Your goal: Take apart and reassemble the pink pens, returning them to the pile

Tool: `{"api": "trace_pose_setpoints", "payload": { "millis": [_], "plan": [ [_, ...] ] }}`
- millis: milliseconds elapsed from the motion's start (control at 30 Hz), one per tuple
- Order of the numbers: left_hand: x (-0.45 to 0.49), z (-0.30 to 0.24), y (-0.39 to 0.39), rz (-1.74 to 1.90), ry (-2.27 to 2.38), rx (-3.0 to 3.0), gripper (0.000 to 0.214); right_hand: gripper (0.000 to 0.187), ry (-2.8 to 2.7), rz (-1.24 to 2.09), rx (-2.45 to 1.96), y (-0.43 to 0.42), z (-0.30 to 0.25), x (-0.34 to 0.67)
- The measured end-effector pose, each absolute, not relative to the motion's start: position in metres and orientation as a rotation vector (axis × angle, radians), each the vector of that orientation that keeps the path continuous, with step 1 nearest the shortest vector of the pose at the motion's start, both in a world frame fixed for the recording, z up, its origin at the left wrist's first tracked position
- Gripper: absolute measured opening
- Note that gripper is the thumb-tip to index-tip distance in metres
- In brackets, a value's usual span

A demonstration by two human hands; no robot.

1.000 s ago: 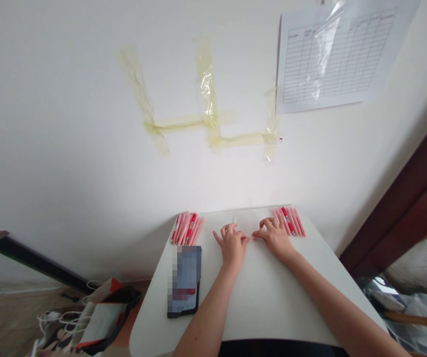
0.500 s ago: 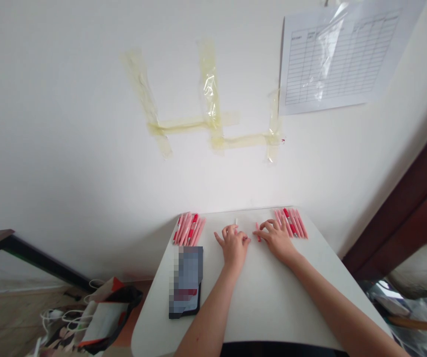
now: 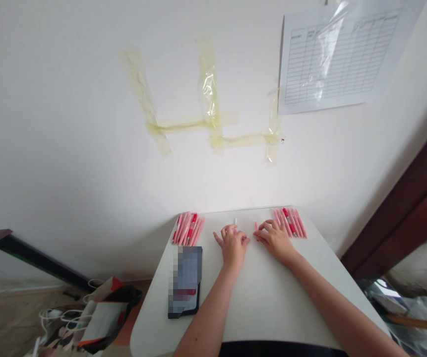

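My left hand (image 3: 234, 246) is over the white table (image 3: 269, 302), thumb and index finger pinched together; what lies between them is too small to make out. Just past its fingers lies a slim white-and-pink piece (image 3: 235, 221), partly covered by the hand. My right hand (image 3: 277, 241) has its fingertips closed around a small pink pen part (image 3: 256, 225), whose upper end shows beyond them. One row of pink and red pens (image 3: 189, 229) lies at the table's back left. A second row of similar pens (image 3: 290, 223) lies behind my right hand.
A phone with a blurred screen (image 3: 187, 277) rests on the table's left side. Behind the table rises a white wall with yellowed tape (image 3: 209, 89) and a printed sheet (image 3: 332, 64). Bags and cables (image 3: 101, 317) are on the floor at left.
My right fingers have shifted slightly over the pink pen part, covering more of its lower end. My left hand keeps nearly the same place and pinch.
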State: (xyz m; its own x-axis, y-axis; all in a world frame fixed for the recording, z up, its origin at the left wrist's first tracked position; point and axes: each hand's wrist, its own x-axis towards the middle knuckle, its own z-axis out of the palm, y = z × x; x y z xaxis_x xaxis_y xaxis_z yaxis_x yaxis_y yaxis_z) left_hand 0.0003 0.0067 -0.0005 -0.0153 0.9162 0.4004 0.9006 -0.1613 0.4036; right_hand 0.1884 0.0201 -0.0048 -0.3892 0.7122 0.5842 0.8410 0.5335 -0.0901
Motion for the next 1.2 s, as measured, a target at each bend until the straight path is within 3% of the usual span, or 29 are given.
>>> {"api": "trace_pose_setpoints", "payload": {
  "millis": [200,733,1200],
  "plan": [
    [-0.001,0.003,0.004,0.994,2.027,2.17,0.004,0.02,-2.197,-0.284,-1.266,0.021,-0.005,0.189],
    [-0.02,0.007,0.01,1.001,2.35,1.973,0.029,0.026,-2.1,-0.343,-1.318,0.024,-0.009,0.191],
    [-0.016,0.009,0.01,1.021,2.26,1.925,0.021,0.025,-2.1,-0.357,-1.345,0.024,-0.008,0.192]
  ]
}}
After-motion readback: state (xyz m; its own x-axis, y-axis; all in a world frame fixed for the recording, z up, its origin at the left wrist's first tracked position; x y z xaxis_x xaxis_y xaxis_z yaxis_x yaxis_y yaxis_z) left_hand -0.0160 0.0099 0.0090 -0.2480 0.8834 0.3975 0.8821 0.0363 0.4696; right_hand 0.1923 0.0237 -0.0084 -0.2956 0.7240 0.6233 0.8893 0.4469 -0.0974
